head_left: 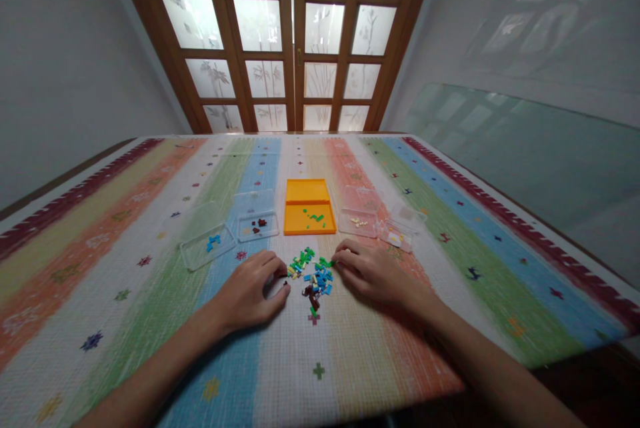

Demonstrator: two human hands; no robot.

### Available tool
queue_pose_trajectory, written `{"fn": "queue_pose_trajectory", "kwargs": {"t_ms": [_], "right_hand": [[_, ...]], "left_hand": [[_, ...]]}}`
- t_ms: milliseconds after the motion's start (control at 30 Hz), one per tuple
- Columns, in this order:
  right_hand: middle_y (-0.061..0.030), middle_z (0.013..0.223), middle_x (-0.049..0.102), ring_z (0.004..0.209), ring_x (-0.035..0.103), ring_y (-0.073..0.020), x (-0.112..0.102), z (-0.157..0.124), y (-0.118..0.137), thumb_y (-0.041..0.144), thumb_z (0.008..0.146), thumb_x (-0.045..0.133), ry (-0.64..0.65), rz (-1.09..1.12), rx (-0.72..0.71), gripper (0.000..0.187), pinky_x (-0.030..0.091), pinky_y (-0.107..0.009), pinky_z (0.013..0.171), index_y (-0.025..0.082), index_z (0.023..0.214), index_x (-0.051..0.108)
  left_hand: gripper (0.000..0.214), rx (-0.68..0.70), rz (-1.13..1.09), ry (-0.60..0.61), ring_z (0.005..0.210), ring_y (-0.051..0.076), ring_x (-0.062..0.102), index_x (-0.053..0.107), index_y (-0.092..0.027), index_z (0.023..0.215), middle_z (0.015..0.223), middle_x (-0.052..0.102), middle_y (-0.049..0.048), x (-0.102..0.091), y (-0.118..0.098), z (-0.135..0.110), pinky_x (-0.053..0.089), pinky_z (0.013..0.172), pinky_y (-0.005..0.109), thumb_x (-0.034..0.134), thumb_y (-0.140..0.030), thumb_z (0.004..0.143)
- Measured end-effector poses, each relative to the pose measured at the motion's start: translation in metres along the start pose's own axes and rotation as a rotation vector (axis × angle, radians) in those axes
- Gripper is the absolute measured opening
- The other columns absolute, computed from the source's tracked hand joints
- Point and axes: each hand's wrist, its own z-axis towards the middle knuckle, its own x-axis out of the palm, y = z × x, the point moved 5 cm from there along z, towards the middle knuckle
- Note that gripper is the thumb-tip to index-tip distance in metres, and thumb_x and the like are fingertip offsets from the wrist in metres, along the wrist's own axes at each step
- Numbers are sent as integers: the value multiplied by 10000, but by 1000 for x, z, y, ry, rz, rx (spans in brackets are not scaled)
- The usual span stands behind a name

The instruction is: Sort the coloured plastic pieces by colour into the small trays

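A small heap of tiny coloured bricks [313, 275], green, blue, yellow and dark red, lies on the striped tablecloth between my hands. My left hand [249, 291] rests at the heap's left edge, fingers curled, thumb and forefinger pinched on a small dark piece. My right hand [373, 271] lies at the heap's right edge with fingers bent, its fingertips pressed on a green piece. Behind the heap stands an open orange box [309, 208] with a few green pieces inside.
Several clear plastic boxes stand in a row: one with blue pieces [207, 246], one with dark red pieces [257, 225], one with pale pieces [357, 222], one with yellow pieces [397, 235]. Wooden glazed doors [295, 41] stand beyond the table's far edge.
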Motion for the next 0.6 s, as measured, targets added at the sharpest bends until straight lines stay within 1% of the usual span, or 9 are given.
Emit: {"fn": "queue_pose_trajectory", "kwargs": {"t_ms": [133, 233, 367, 600], "right_hand": [[-105, 1016, 667, 824, 602, -179, 1, -1, 0, 155, 987, 442, -12, -13, -2, 222, 435, -314, 717, 171, 990, 664], [-103, 1010, 671, 821, 602, -181, 0, 0, 0, 149, 978, 451, -12, -13, -8, 214, 432, -315, 711, 174, 990, 663], [-106, 1015, 673, 811, 601, -179, 1, 0, -1, 164, 983, 444, -8, -22, -16, 223, 428, -312, 703, 175, 1006, 665], [-108, 1035, 667, 813, 595, -174, 3, -2, -2, 170, 986, 441, -1, -11, -11, 230, 423, -311, 712, 170, 1017, 669]], "left_hand": [[122, -46, -54, 19, 802, 221, 601, 635, -184, 920, 869, 648, 68, 0, 4, -1, 495, 743, 379, 563, -280, 906], [132, -48, -92, 33, 813, 213, 614, 660, -188, 923, 873, 664, 58, 0, 8, 0, 502, 759, 372, 564, -276, 932], [152, -3, -137, 53, 836, 199, 630, 690, -198, 944, 903, 684, 52, 1, 9, 1, 514, 792, 362, 555, -261, 973], [158, 86, -196, 101, 904, 196, 644, 703, -214, 1029, 966, 690, 53, 4, 3, -1, 529, 827, 348, 548, -237, 1007]]}}
